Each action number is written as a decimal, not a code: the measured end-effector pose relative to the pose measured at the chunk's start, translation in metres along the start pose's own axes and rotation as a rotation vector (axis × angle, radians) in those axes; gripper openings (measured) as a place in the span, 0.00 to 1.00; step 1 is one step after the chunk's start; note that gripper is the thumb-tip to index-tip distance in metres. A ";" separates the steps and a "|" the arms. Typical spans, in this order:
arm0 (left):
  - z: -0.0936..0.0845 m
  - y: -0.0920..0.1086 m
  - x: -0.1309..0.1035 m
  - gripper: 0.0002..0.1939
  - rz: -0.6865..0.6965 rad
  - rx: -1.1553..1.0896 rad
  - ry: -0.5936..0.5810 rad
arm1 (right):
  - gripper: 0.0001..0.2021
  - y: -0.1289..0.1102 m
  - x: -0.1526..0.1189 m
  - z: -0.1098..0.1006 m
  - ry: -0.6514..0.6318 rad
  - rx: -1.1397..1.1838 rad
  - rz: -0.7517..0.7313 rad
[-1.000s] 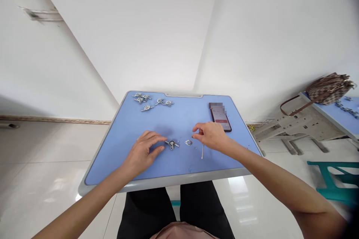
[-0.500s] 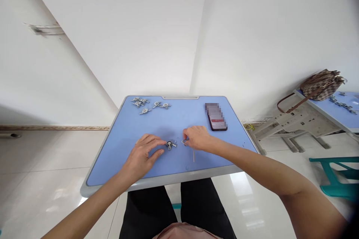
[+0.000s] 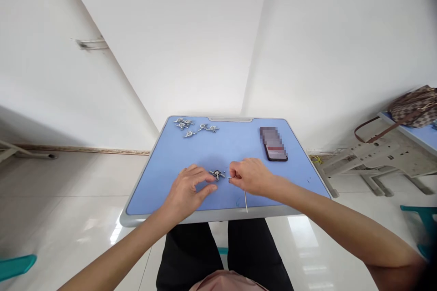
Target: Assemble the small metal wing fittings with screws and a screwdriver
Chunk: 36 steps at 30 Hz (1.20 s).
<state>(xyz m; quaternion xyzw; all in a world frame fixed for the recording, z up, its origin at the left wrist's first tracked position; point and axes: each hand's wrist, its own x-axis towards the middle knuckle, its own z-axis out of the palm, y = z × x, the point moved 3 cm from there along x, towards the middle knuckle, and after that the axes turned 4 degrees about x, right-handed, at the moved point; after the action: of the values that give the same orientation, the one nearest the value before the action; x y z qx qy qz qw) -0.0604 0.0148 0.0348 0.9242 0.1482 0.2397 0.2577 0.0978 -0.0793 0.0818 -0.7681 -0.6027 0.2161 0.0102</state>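
Note:
On the blue desk (image 3: 218, 145) lies a small metal part (image 3: 217, 174) with a dark ring and several arms. My left hand (image 3: 191, 191) is beside it on the left, thumb and forefinger apart at its edge. To the right of the part, my right hand (image 3: 251, 176) has its fingers pinched on a small metal piece (image 3: 230, 178), partly hidden by the fingertips. A thin metal rod (image 3: 246, 202) sticks out below my right hand toward the front edge; whether the hand holds it is unclear.
Several similar metal parts (image 3: 189, 134) lie at the desk's back left. A phone (image 3: 275, 145) rests at the back right. A second desk with a checkered bag (image 3: 411, 107) stands at far right. Teal stools show at both sides.
The view has shifted left, so the desk appears further right. My right hand has lifted the small metal piece it was touching. My left hand stays beside the ringed part.

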 end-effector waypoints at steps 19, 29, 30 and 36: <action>0.012 -0.003 -0.007 0.10 -0.323 -0.362 -0.016 | 0.08 0.003 -0.002 0.041 0.118 0.573 -0.030; 0.014 -0.031 0.002 0.19 -0.174 -0.020 -0.065 | 0.12 0.009 0.015 0.039 0.185 0.408 0.023; 0.015 -0.032 0.005 0.23 -0.158 -0.002 -0.091 | 0.12 0.009 0.017 0.039 0.178 0.403 0.029; 0.019 -0.026 0.015 0.27 -0.067 0.025 -0.181 | 0.12 0.009 0.024 0.038 0.152 0.423 0.126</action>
<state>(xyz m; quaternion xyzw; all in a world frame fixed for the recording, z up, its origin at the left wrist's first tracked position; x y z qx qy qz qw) -0.0421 0.0349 0.0117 0.9398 0.1581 0.1444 0.2663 0.0971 -0.0690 0.0368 -0.7990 -0.4924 0.2793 0.2029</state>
